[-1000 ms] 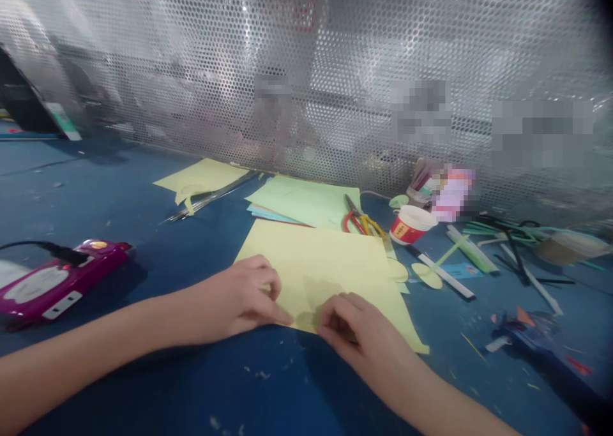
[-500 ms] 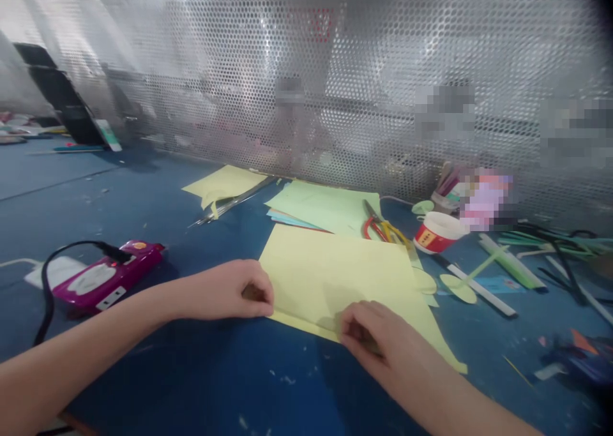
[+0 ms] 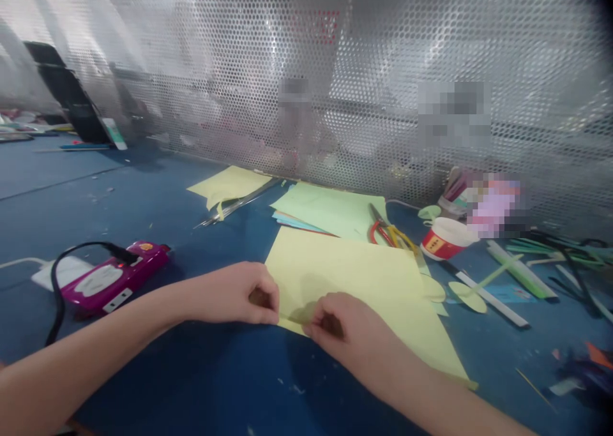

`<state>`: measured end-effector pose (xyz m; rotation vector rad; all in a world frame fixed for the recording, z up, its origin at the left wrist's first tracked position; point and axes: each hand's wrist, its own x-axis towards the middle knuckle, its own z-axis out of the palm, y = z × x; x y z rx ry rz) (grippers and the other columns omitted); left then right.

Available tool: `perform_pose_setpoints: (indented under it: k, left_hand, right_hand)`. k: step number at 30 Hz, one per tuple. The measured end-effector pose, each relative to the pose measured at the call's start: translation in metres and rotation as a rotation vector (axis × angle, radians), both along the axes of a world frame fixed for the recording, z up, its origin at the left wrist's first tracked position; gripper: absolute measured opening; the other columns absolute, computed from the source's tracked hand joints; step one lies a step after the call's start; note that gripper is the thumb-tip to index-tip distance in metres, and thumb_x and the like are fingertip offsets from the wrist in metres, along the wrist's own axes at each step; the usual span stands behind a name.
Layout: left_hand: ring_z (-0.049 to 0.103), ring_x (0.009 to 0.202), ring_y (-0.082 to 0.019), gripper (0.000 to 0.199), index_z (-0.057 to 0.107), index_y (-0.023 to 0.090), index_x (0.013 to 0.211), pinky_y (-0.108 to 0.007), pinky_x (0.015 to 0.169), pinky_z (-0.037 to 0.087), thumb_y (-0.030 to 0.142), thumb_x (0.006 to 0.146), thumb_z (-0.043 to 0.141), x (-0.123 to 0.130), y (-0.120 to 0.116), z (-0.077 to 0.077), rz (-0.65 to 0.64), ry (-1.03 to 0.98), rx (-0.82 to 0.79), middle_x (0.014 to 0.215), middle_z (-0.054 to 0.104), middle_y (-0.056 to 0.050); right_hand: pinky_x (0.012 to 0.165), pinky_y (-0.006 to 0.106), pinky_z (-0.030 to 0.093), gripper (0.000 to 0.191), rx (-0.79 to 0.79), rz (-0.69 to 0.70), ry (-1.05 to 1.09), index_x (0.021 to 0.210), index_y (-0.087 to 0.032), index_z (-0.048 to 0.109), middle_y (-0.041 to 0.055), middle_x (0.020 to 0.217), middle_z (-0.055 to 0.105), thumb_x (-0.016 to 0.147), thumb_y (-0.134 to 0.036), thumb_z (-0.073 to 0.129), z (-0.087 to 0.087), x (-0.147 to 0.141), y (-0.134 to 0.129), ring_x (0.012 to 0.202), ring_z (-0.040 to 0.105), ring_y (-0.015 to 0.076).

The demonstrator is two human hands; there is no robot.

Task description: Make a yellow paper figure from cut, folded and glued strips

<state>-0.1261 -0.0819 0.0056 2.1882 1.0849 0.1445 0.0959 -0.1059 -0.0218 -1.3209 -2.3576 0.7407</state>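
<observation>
Two hands are pinching the near edge of one yellow sheet (image 3: 364, 279), which is lying mostly flat on the blue bench (image 3: 201, 375), just this side of the green paper (image 3: 330, 206). We are seeing the left hand (image 3: 242, 293) with thumb and forefinger together on that edge near its left end, and the right hand (image 3: 352, 327) holding thumb and fingertips together on it a little farther right. Between them the edge is showing what looks like a narrow fold. We are judging the sheet to be very light, thin and bendable, dry rather than slippery, probably shifting easily under a sideways push and keeping any crease that is being pressed into it. We are favouring light fingertip holds along the edge, as here; squeezing the open middle would be risking a stray wrinkle. Near the far right corner, the scissors (image 3: 385, 225) and the paper cup (image 3: 445, 239) are sitting close by.
</observation>
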Motion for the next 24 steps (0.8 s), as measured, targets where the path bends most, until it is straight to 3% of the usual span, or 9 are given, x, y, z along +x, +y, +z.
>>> perform_pose_setpoints:
  k: [12, 24]
  left_hand:
    - [0.054, 0.070, -0.015, 0.018, 0.064, 0.018, 0.070, -0.022, 0.061, 0.037, 0.035, 0.072, 0.059, -0.0088, 0.0002, 0.0056, 0.080, 0.096, -0.048, 0.074, 0.059, -0.001]
    - [0.052, 0.070, -0.015, 0.026, 0.053, 0.017, 0.060, -0.023, 0.059, 0.034, 0.039, 0.071, 0.061, -0.0101, 0.0000, -0.0015, 0.068, 0.153, 0.083, 0.066, 0.053, 0.000]
  right_hand:
    - [0.058, 0.025, 0.032, 0.014, -0.013, -0.022, -0.023, 0.064, -0.019, 0.050, -0.0025, 0.066, 0.054, 0.076, -0.019, 0.057, 0.0014, -0.0010, -0.0028, 0.066, 0.048, 0.0141]
    - [0.062, 0.028, 0.032, 0.017, 0.000, -0.012, -0.067, 0.067, -0.020, 0.043, -0.0014, 0.070, 0.051, 0.078, -0.017, 0.055, 0.0005, -0.0057, -0.0037, 0.071, 0.047, 0.0164]
